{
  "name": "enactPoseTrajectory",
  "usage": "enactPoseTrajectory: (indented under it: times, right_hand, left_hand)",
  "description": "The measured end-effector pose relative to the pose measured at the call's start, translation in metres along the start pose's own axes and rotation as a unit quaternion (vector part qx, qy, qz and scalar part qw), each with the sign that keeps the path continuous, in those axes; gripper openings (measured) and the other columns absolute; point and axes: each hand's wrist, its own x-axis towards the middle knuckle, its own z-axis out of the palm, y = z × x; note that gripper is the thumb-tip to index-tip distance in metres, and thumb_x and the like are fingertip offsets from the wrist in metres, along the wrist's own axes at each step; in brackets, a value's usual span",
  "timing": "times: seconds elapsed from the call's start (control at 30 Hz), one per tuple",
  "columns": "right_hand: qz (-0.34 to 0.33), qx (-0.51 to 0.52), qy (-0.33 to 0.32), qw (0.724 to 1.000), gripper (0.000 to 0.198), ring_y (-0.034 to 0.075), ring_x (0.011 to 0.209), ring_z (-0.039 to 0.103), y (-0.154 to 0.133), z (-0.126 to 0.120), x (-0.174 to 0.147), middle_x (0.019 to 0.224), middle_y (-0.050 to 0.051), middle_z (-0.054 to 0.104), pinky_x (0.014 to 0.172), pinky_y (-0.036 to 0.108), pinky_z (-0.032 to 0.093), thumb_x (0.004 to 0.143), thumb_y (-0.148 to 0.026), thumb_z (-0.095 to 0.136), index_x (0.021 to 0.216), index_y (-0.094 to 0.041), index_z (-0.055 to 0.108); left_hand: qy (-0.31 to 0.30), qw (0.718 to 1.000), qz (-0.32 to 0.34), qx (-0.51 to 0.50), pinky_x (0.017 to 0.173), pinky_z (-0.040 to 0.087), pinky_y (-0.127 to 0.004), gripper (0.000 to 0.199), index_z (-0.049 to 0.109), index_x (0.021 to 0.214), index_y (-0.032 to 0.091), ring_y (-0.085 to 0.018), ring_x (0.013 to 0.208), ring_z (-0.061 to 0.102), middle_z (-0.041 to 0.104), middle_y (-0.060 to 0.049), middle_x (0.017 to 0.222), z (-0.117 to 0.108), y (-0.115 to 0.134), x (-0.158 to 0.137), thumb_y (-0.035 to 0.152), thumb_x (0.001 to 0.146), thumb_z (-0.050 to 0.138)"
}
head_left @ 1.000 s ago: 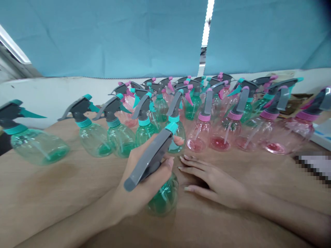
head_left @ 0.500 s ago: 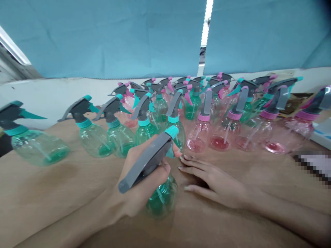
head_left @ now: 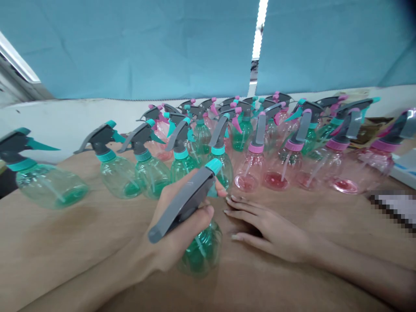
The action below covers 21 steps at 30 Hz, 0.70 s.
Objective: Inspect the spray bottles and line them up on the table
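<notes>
My left hand (head_left: 177,225) is wrapped round the neck of a green spray bottle (head_left: 203,249) with a grey and teal trigger head. The bottle stands near the front of the wooden table (head_left: 55,255), its nozzle end facing away from me. My fingers hide its collar and most of the trigger. Resting flat on the table just right of it, my right hand (head_left: 273,229) has its fingers stretched out and holds nothing. Behind my hands is a row of green spray bottles (head_left: 151,175) on the left and pink spray bottles (head_left: 250,171) on the right.
Several more pink and green bottles crowd the back of the table. One green bottle (head_left: 48,184) stands apart at far left. A blurred-out flat object (head_left: 396,208) lies at the right edge, near a white box (head_left: 406,167). A blue cloth (head_left: 156,47) hangs behind.
Hardly anything differs. My left hand and the held bottle have shifted very slightly left, while my right hand stays in place.
</notes>
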Motion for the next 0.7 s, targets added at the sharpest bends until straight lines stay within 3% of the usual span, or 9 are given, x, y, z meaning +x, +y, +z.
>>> enactPoseTrajectory:
  times: [0.1,0.27,0.4,0.5,0.7]
  right_hand:
    - [0.003,-0.004,-0.005,1.000,0.058,0.022,0.142,0.030,0.0003,0.0001,-0.0001,0.154,0.005,0.035,0.115,0.045,0.031,0.095,-0.054,0.044,0.142,-0.020,0.044]
    - [0.005,-0.002,-0.008,1.000,0.059,0.022,0.142,0.031,-0.0004,-0.0006,0.0002,0.153,0.004,0.036,0.114,0.045,0.032,0.095,-0.054,0.043,0.143,-0.020,0.044]
    - [0.004,0.002,-0.002,1.000,0.058,0.023,0.141,0.031,-0.0008,-0.0006,0.0001,0.153,0.005,0.037,0.115,0.045,0.031,0.094,-0.054,0.045,0.142,-0.020,0.045]
    - [0.003,0.004,0.000,1.000,0.058,0.023,0.142,0.031,-0.0002,-0.0001,-0.0003,0.153,0.005,0.037,0.114,0.046,0.031,0.094,-0.053,0.046,0.142,-0.021,0.045]
    - [-0.004,0.021,0.015,1.000,0.056,0.024,0.141,0.033,0.0006,0.0007,-0.0007,0.152,0.006,0.039,0.114,0.046,0.032,0.094,-0.050,0.049,0.142,-0.022,0.046]
  left_hand:
    - [0.016,0.999,-0.026,-0.037,0.082,0.052,-0.034,0.031,0.065,0.111,0.026,-0.023,0.091,0.065,0.071,-0.001,0.084,0.0007,-0.0001,-0.0006,0.023,0.082,0.055]
    - [0.026,0.999,-0.007,-0.046,0.074,0.053,-0.033,0.039,0.065,0.112,0.027,-0.023,0.088,0.065,0.070,-0.003,0.103,0.0031,0.0055,0.0022,0.021,0.074,0.056]
    - [0.028,0.999,-0.015,-0.031,0.060,0.050,-0.030,0.039,0.064,0.114,0.026,-0.020,0.068,0.063,0.068,-0.001,0.083,0.0042,0.0055,0.0031,0.025,0.076,0.053]
    - [0.019,0.999,-0.022,-0.030,0.049,0.043,-0.027,0.040,0.061,0.116,0.026,-0.015,0.050,0.052,0.060,0.003,0.070,0.0043,0.0054,0.0030,0.025,0.078,0.051]
    - [0.013,1.000,-0.026,0.004,0.048,0.040,-0.026,0.036,0.060,0.114,0.027,-0.013,0.045,0.044,0.053,0.005,0.062,0.0031,0.0077,0.0025,0.028,0.080,0.048]
